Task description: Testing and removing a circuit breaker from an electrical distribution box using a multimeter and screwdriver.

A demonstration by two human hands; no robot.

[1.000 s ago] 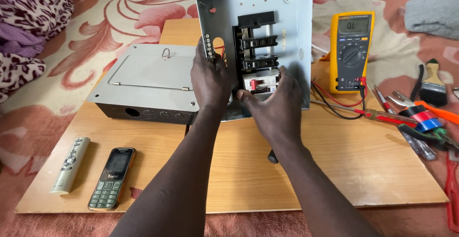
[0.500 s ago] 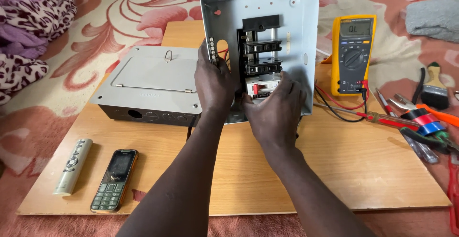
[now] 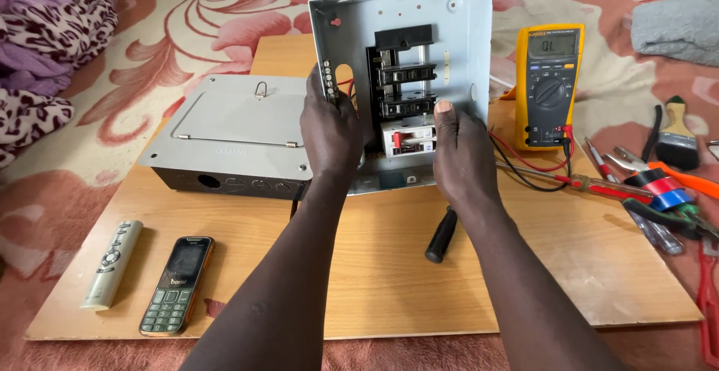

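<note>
Grey box: a grey metal breaker box [image 3: 457, 34] stands tilted up at the upper middle of the frame, its bottom edge on the wooden board [image 3: 524, 266], its open face toward me.
Breakers: two black breakers [image 3: 406, 90] sit in the middle column, and a white one with red marks [image 3: 408, 137] sits just below them; the slot above holds a black plate.
Left hand: my left hand [image 3: 333, 128] clasps the box's left edge beside a row of screws, fingers curled round the metal and closed on it.
Right hand: my right hand [image 3: 460, 154] rests against the box just right of the white breaker, thumb pointing up along the column; I cannot tell how far the other fingers wrap behind.
Done so far: I judge the breakers are seated in their column, and red wires show behind my left hand.
Left to do: the flat grey cover [image 3: 232, 128] lies apart at centre left, not yet on the box.
Nearby: a yellow meter [image 3: 548, 86] stands just right of the box, its red and black leads trailing to tools at the right edge; a black-handled screwdriver [image 3: 442, 234] lies below my right hand; a phone [image 3: 178, 285] and a remote [image 3: 112, 264] lie at lower left.
</note>
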